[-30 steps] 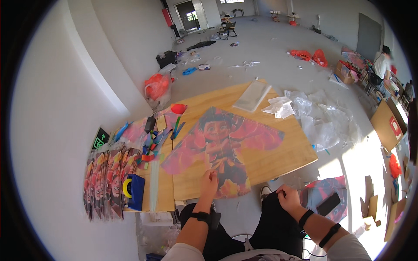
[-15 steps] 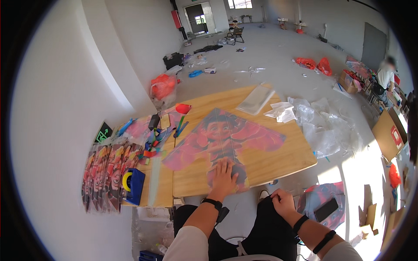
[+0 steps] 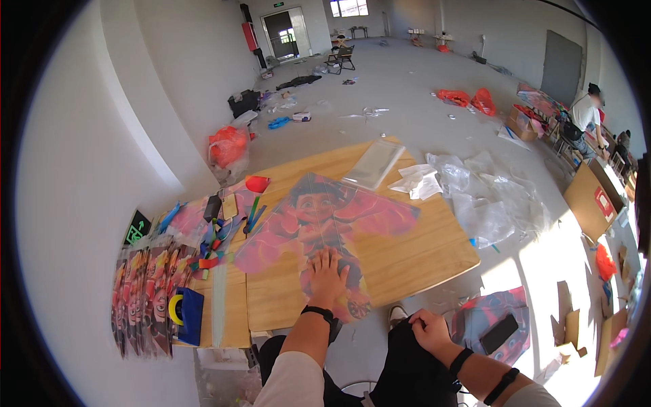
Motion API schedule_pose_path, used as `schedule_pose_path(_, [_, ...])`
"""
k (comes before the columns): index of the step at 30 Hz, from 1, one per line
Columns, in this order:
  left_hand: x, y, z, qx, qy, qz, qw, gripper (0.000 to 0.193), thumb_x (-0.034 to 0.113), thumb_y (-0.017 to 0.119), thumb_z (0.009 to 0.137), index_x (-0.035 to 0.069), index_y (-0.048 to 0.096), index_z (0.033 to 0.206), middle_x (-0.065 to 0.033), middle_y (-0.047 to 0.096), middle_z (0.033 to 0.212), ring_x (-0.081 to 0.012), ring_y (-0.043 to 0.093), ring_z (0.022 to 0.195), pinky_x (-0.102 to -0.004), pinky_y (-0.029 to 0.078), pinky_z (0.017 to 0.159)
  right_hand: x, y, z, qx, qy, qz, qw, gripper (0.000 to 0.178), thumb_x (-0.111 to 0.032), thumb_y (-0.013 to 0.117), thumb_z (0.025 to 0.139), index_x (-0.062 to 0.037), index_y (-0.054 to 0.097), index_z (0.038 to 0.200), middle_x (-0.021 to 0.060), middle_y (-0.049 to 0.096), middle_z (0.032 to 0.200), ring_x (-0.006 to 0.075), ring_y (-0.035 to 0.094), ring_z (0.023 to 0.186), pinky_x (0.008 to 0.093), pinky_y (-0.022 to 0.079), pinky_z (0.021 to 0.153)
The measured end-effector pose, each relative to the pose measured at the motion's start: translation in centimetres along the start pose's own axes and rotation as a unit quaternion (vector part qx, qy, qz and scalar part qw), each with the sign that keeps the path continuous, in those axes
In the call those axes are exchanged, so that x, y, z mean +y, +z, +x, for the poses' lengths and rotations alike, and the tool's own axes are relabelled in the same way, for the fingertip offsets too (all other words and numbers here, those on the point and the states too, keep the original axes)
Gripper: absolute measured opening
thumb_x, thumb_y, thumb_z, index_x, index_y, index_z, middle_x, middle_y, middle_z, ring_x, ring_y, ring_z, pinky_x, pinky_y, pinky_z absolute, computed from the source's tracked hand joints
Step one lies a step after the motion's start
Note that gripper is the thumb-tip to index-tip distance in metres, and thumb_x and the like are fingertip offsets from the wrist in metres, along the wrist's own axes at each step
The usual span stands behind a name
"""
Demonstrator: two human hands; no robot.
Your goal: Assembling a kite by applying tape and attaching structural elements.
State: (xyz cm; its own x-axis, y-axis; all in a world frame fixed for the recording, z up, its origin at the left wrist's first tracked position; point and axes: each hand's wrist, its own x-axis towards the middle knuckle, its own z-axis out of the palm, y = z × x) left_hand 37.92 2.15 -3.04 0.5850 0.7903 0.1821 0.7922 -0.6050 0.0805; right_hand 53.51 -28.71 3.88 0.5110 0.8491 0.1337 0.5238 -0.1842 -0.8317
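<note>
A thin printed kite (image 3: 319, 203), pink and red with a cartoon figure, lies spread on the wooden table (image 3: 407, 251). My left hand (image 3: 327, 277) rests palm down on its lower middle, fingers stretched and slightly spread. Beyond the table's near edge, my right hand (image 3: 430, 330) sits on my knee with its fingers curled in; nothing shows in it. A clear plastic sleeve (image 3: 374, 163) lies flat at the table's far edge, and a crumpled white sheet (image 3: 416, 181) lies to its right.
Folded printed pieces (image 3: 149, 292), a blue tape dispenser (image 3: 192, 316) and bundled ribbons (image 3: 215, 237) cover the left end. Loose plastic film (image 3: 498, 197) lies right of the table. A phone (image 3: 499, 335) rests on another printed piece. A person (image 3: 584, 115) works far right.
The view has shifted, so the table and kite appear farther left. My left hand remains flat on the kite, and my right hand remains on my knee. The person at far right has bent forward.
</note>
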Motion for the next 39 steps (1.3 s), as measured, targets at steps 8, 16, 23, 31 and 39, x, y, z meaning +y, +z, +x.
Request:
schedule_pose_path(8, [-0.5, 0.2, 1.1, 0.043, 0.01, 0.005, 0.999, 0.069, 0.052, 0.041, 0.101, 0.014, 0.032, 0.157, -0.0124, 0.03, 0.163, -0.0357, 0.028, 0.149, -0.056, 0.016, 0.122, 0.1, 0.1, 0.2, -0.011, 0.005, 0.011, 1.0, 0.008, -0.006, 0.061, 0.085, -0.0069, 0.068, 0.088, 0.0154, 0.066, 0.077, 0.0301, 0.066, 0.065, 0.037, 0.052, 0.061])
schedule_pose_path(16, [-4.8, 0.3, 1.5, 0.149, -0.036, -0.334, 0.93, 0.062, 0.037, 0.05, 0.101, 0.011, 0.035, 0.155, -0.0177, 0.036, 0.159, -0.0361, 0.032, 0.147, -0.0573, 0.017, 0.121, 0.0, 1.5, 0.0, 0.005, -0.02, 0.019, 1.0, 0.007, -0.006, 0.062, 0.084, -0.007, 0.068, 0.088, 0.0139, 0.065, 0.073, 0.0294, 0.065, 0.063, 0.036, 0.052, 0.061])
schedule_pose_path(23, [-3.2, -2.5, -4.5, 0.022, 0.11, -0.13, 0.985, 0.061, 0.028, 0.052, 0.098, 0.01, 0.038, 0.154, -0.0195, 0.035, 0.159, -0.0404, 0.032, 0.147, -0.057, 0.021, 0.12, 0.1, 0.6, 0.3, 0.016, -0.006, 0.006, 1.0, 0.007, -0.008, 0.062, 0.085, -0.007, 0.067, 0.089, 0.0144, 0.067, 0.075, 0.0306, 0.065, 0.064, 0.0371, 0.052, 0.061])
schedule_pose_path(31, [-0.7, -1.6, -8.7, 0.037, 0.092, -0.036, 0.994, 0.065, 0.041, 0.048, 0.099, 0.014, 0.035, 0.156, -0.0165, 0.031, 0.162, -0.0394, 0.03, 0.148, -0.0558, 0.021, 0.121, -0.2, 1.2, -0.3, 0.017, 0.007, -0.007, 1.0, 0.007, -0.009, 0.061, 0.086, -0.0072, 0.068, 0.088, 0.0151, 0.066, 0.076, 0.03, 0.065, 0.064, 0.0373, 0.051, 0.062])
schedule_pose_path(39, [-0.2, -1.7, -9.0, 0.067, 0.08, -0.024, 0.994, 0.064, 0.042, 0.047, 0.098, 0.017, 0.036, 0.156, -0.0134, 0.032, 0.162, -0.035, 0.032, 0.148, -0.0559, 0.021, 0.121, 1.2, 1.9, -0.5, 0.023, -0.018, -0.019, 0.999, 0.008, -0.004, 0.059, 0.086, -0.005, 0.067, 0.084, 0.012, 0.065, 0.068, 0.0229, 0.064, 0.062, 0.0337, 0.049, 0.06])
